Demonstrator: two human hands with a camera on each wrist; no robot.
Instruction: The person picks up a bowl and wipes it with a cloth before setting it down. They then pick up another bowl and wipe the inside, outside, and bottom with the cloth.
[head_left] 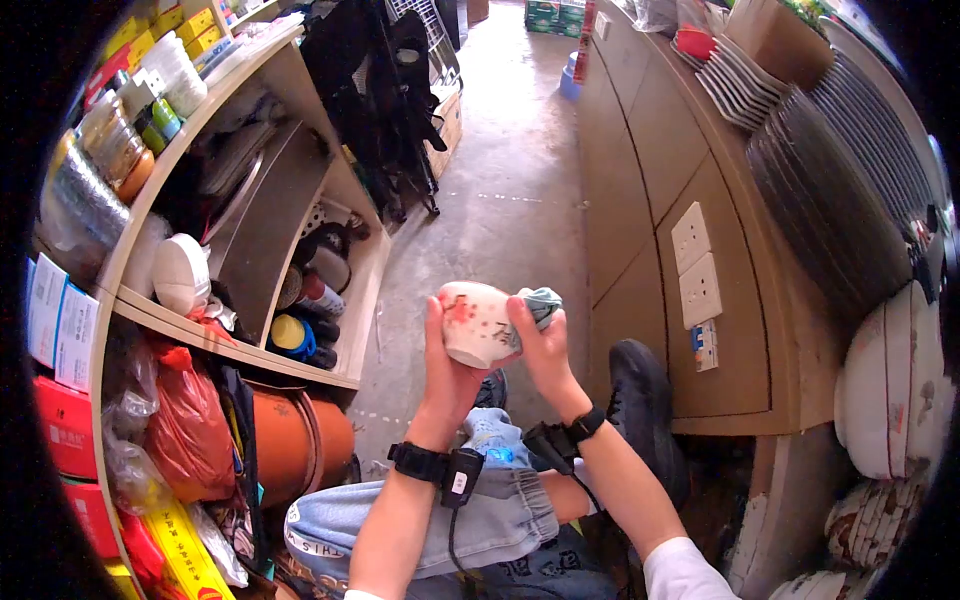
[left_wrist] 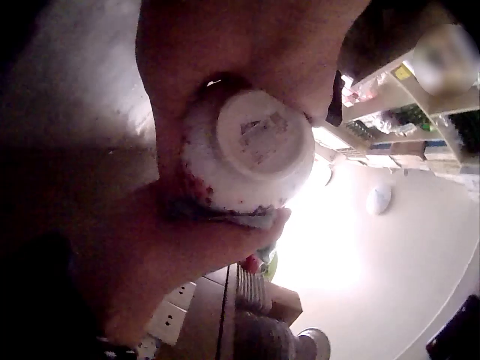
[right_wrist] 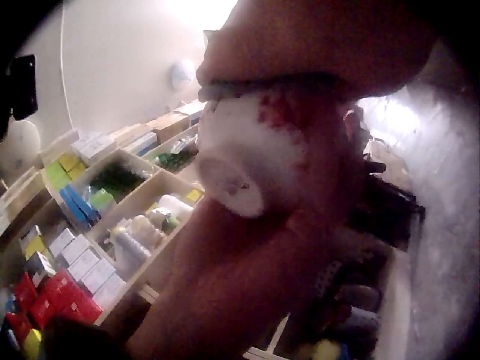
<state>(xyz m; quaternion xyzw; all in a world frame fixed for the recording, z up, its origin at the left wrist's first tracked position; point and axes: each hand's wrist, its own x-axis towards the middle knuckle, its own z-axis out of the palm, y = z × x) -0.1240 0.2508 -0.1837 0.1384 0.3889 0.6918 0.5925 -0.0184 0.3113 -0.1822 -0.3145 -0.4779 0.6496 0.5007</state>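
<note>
A white bowl (head_left: 478, 325) with red and dark markings is held up above the lap in the head view. The left hand (head_left: 447, 365) grips it from the left and below. On its right side the right hand (head_left: 543, 350) pinches a grey-green cloth (head_left: 541, 303) against the rim, thumb on the outside. The left wrist view shows the foot of the bowl (left_wrist: 255, 139) and the cloth (left_wrist: 259, 219) along its rim. In the right wrist view the bowl (right_wrist: 251, 157) is tilted, partly hidden by the fingers.
Open wooden shelves (head_left: 375, 300) with bags and containers stand at the left. At the right is a brown cabinet (head_left: 720, 370) with stacked plates (head_left: 820, 190) on top. Concrete floor (head_left: 510, 220) lies between them; a dark shoe (head_left: 645, 400) is near the cabinet.
</note>
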